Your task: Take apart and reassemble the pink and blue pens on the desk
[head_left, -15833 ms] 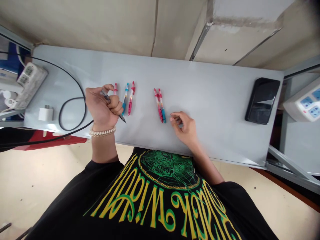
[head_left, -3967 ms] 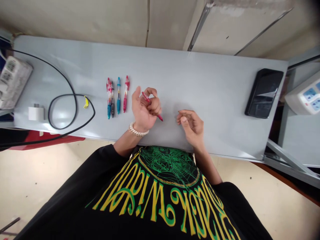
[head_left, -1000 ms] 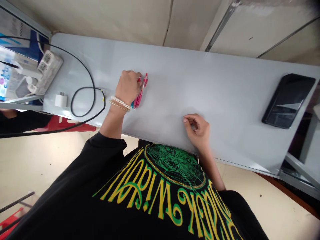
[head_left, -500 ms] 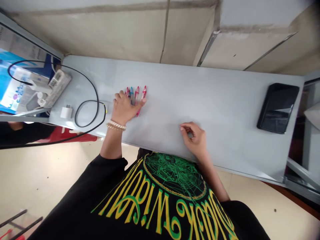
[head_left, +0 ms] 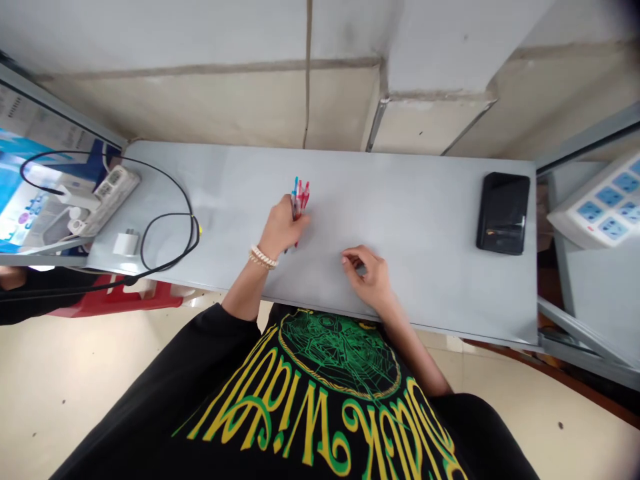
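Observation:
My left hand (head_left: pixel 281 229), with a beaded bracelet at its wrist, is closed around a bundle of pens (head_left: pixel 301 193). Red or pink tips and one blue tip stick out past the fingers; the pens' lower parts are mostly hidden by the hand. My right hand (head_left: pixel 369 272) rests on the grey table (head_left: pixel 425 213) near its front edge. Its fingers are curled with thumb and index close together, and nothing can be made out between them.
A black phone-like case (head_left: pixel 503 213) lies at the table's right end. At the left are a white charger (head_left: pixel 126 243), a looped black cable (head_left: pixel 173 215) and a power strip (head_left: pixel 111 199). A white socket box (head_left: pixel 603 207) stands beyond the right end.
The spread pens are now gathered into a tight bundle in my left hand, which has moved right, closer to my right hand. My right hand keeps its curled pose. The view has shifted.

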